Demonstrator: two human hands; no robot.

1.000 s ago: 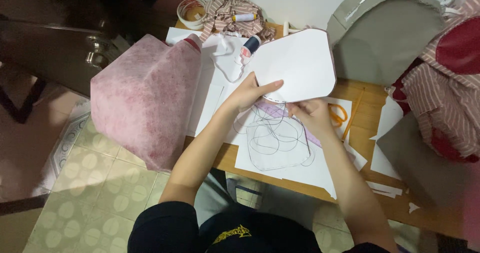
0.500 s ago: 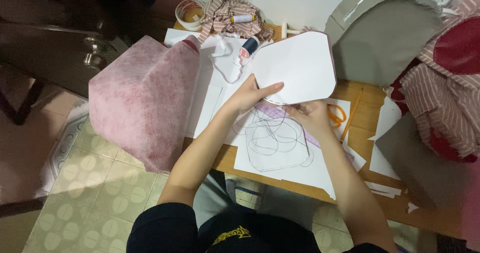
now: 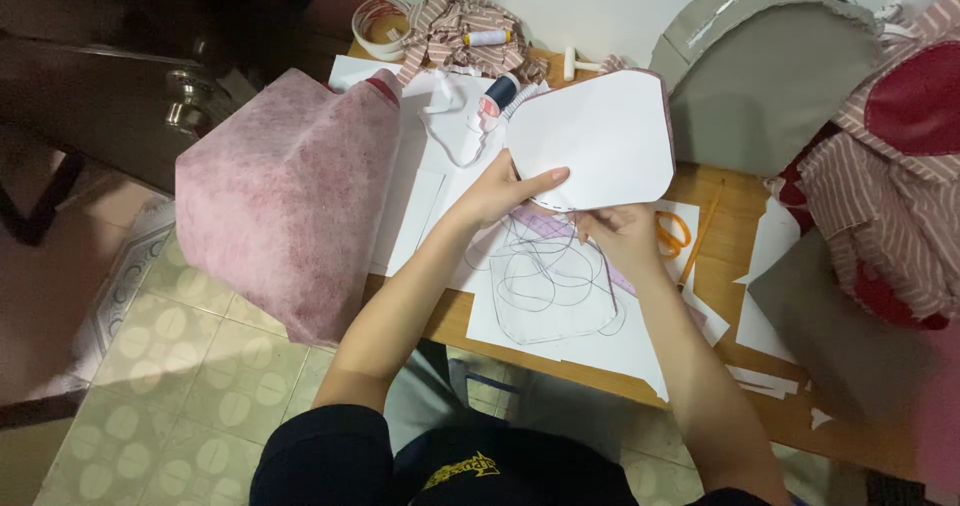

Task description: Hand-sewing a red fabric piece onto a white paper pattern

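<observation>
My left hand (image 3: pixel 505 188) grips the lower left edge of a rounded white paper-and-fabric piece (image 3: pixel 600 136) held up over the wooden table (image 3: pixel 720 221). A pink fabric edge shows along the piece's right side. My right hand (image 3: pixel 620 236) pinches the piece's bottom edge, fingers closed; whether it also holds a needle cannot be told. Loose dark thread (image 3: pixel 545 271) lies in loops under both hands on a white paper sheet (image 3: pixel 570 316) with a drawn outline.
A pink fabric bag (image 3: pixel 285 196) hangs off the table's left edge. Orange-handled scissors (image 3: pixel 675 234) and a pencil (image 3: pixel 702 231) lie to the right. A dark thread spool (image 3: pixel 497 94), tape roll (image 3: pixel 380 21), striped cloth (image 3: pixel 880 206) and a grey domed piece (image 3: pixel 765 76) crowd the back.
The white piece has shifted slightly lower toward my hands; my left thumb has flattened onto it. Both hands stay in nearly the same place.
</observation>
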